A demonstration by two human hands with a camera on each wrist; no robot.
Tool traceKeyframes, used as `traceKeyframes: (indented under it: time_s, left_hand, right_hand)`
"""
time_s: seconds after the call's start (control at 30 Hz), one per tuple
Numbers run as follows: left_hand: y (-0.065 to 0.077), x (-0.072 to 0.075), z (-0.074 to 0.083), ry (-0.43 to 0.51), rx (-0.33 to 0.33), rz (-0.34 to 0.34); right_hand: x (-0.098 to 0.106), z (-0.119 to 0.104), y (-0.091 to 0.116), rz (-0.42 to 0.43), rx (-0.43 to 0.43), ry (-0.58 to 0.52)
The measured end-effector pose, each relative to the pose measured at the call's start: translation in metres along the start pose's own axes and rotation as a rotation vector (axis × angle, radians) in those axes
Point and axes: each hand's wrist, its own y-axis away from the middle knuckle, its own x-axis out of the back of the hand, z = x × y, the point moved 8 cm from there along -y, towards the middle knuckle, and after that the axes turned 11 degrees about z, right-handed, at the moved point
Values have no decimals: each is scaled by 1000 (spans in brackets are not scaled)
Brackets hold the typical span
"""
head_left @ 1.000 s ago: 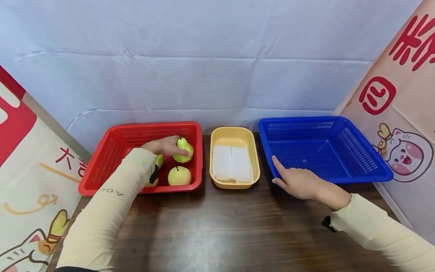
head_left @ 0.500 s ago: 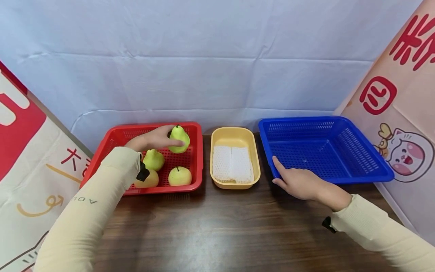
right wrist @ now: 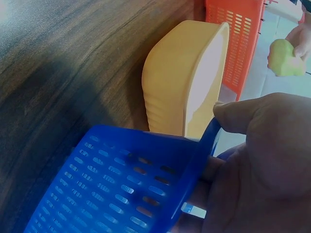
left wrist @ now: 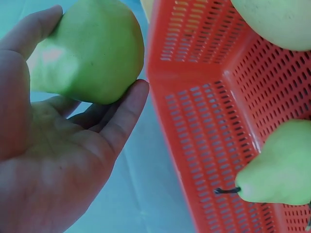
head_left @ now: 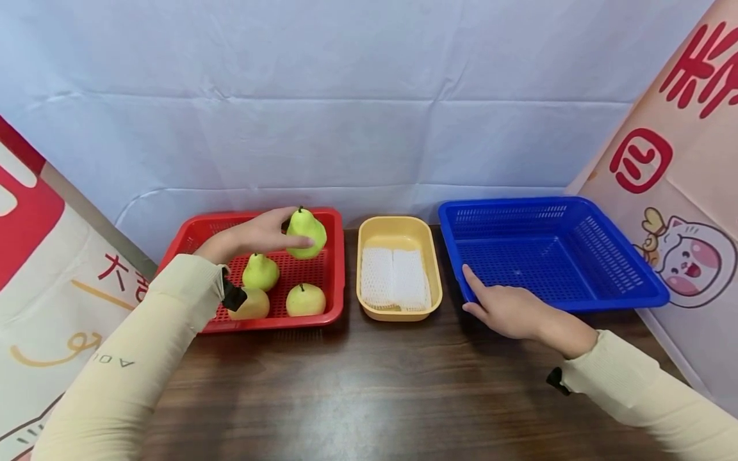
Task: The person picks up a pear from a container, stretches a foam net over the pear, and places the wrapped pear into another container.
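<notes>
Fingers (left wrist: 129, 107) and thumb of the left hand (head_left: 261, 232) are pinching a green pear (head_left: 308, 232) round its body, holding it over the far right corner of the red basket (head_left: 337, 288). Since the palm is standing clear of the skin, the fingertips are doing the carrying, so a light, even squeeze should be serving best, firm against slipping yet not bruising. Toward that basket's near edge a second pear (head_left: 261, 273) and two round yellow fruits (head_left: 305, 300) are lying; keeping the held pear above rim height would be sparing them a knock. Thumb and fingers of the right hand (head_left: 513, 312) are gripping the left edge of the blue basket (head_left: 605, 240), toward its near corner, likely steadying it, while the yellow tray (head_left: 435, 282) with white mesh sleeves (head_left: 409, 280) is sitting between the baskets
</notes>
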Motion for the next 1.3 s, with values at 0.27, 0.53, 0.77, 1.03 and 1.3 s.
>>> traceKeyframes:
  time_s: [0.27,0.53,0.77,1.03,1.3]
  left_hand:
    - [9,-1,17,-43,-57,-13]
    - [18,-1,32,-46,-101,-27]
    - [27,-5,46,-5,-141,-8]
    - [38,-19,67,10,-210,12]
    - [54,-39,82,13,-238,-25]
  right_hand:
    - [0,1,0,-1,5,-8]
    - [-1,2,1,4,10,-6]
    - [0,2,1,15,21,-7]
    - [0,1,0,12,22,-10]
    - [0,1,0,5,8,-6]
